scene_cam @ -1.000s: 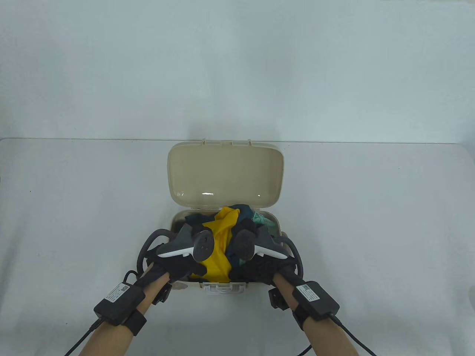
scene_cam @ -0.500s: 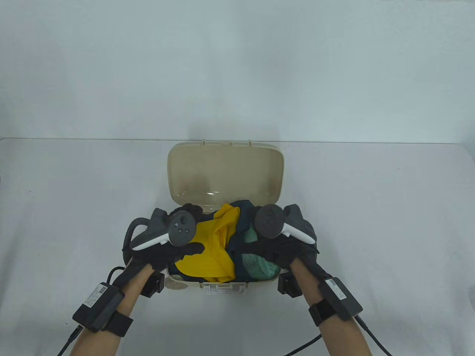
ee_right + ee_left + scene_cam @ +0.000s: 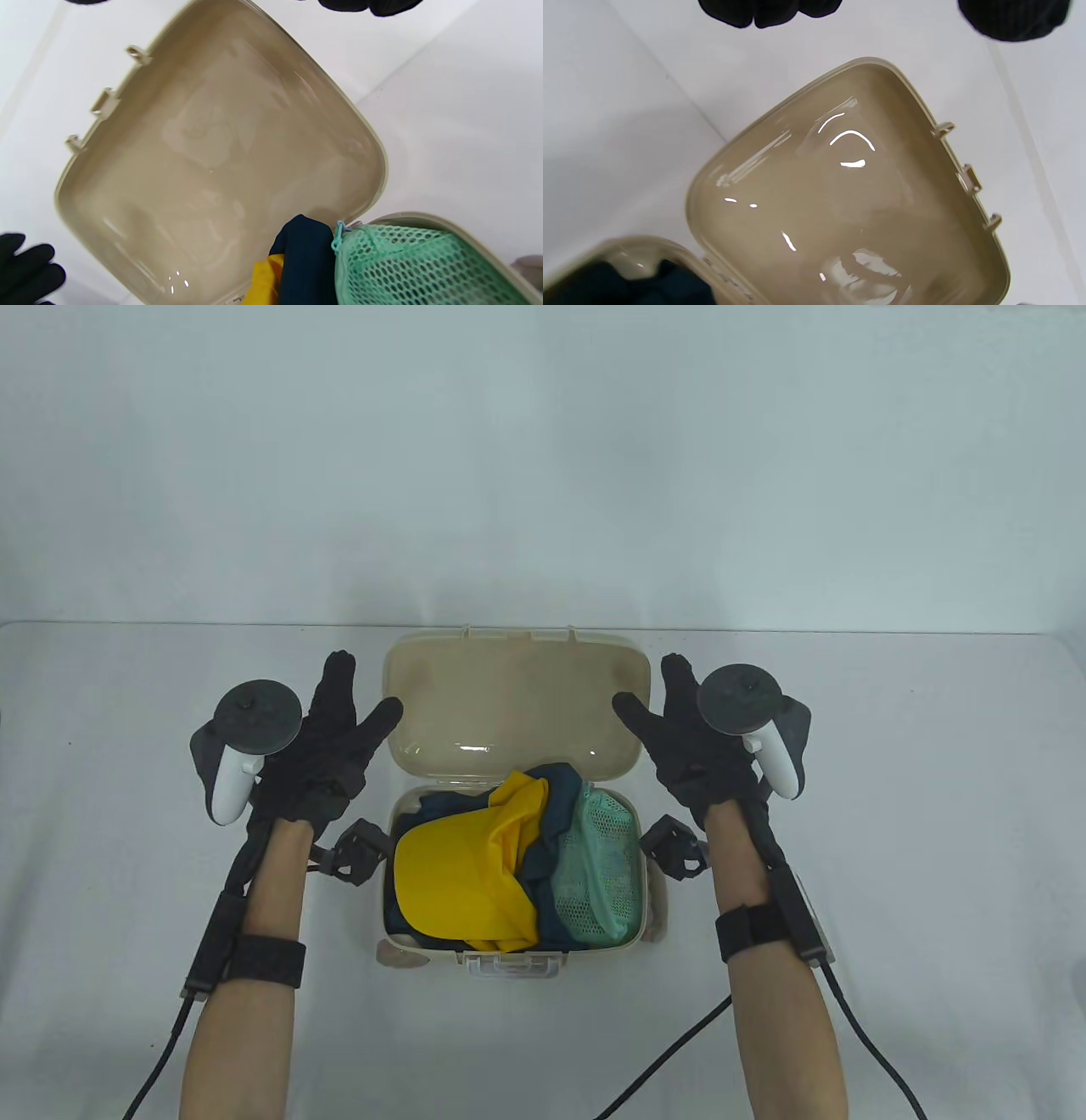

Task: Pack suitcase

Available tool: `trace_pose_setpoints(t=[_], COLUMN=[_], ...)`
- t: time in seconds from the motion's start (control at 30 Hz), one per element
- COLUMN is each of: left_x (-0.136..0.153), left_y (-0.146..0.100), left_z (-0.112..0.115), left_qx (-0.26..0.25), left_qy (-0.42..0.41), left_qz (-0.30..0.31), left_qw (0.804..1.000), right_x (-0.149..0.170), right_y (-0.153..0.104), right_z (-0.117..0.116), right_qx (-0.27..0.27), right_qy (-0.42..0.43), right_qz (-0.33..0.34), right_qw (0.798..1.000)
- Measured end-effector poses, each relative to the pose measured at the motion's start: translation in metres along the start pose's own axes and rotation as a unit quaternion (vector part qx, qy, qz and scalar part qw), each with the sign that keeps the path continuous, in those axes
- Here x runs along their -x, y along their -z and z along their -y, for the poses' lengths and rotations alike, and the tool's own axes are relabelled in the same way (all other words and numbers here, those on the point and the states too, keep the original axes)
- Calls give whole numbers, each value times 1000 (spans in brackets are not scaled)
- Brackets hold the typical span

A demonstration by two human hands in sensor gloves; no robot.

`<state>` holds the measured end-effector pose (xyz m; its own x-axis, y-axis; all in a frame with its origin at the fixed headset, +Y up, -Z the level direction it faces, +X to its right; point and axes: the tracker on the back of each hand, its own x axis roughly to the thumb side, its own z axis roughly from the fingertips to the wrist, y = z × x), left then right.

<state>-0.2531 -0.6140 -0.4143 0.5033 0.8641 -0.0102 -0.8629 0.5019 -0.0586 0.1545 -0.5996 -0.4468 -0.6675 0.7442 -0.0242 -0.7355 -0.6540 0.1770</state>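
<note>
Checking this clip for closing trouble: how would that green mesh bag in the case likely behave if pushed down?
The green mesh bag looks soft and floppy: its netting sags and wrinkles. It would probably squash easily, then spring back somewhat. It seems light, and its open weave should not be slippery against the suitcase wall.

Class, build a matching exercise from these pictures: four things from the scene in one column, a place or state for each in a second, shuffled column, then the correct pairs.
Column A
1. yellow garment
2. green mesh bag
3. suitcase lid
4. left hand

Column B
a. open, beside the lid's left edge
b. raised open behind the case
c. packed on the case's right side
d. packed on the case's left side

Pairs: 1-d, 2-c, 3-b, 4-a
</note>
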Motion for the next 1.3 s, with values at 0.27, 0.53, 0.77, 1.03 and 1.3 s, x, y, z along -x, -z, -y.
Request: trace_pose_setpoints(t=[0.27, 0.53, 0.77, 1.03, 1.3], left_x=[6, 3, 2, 20, 24], left_y=[29, 10, -41, -85, -101], left_z=[19, 12, 7, 12, 39], left_qx=[36, 55, 100, 189, 251], left_qy=[-30, -18, 32, 8, 124], left_qz=[-15, 6, 38, 31, -11], left_qw=[999, 998, 994, 982, 960], right_x=[4, -1, -1, 21, 44], right_y=[27, 4, -43, -94, -108], right_z=[-15, -5, -2, -20, -44], right_qx=[-28, -40, -78, -149, -177], right_qy=[43, -10, -51, -44, -54], right_qz=[-9, 13, 57, 95, 72], right_qw=[999, 999, 994, 983, 980])
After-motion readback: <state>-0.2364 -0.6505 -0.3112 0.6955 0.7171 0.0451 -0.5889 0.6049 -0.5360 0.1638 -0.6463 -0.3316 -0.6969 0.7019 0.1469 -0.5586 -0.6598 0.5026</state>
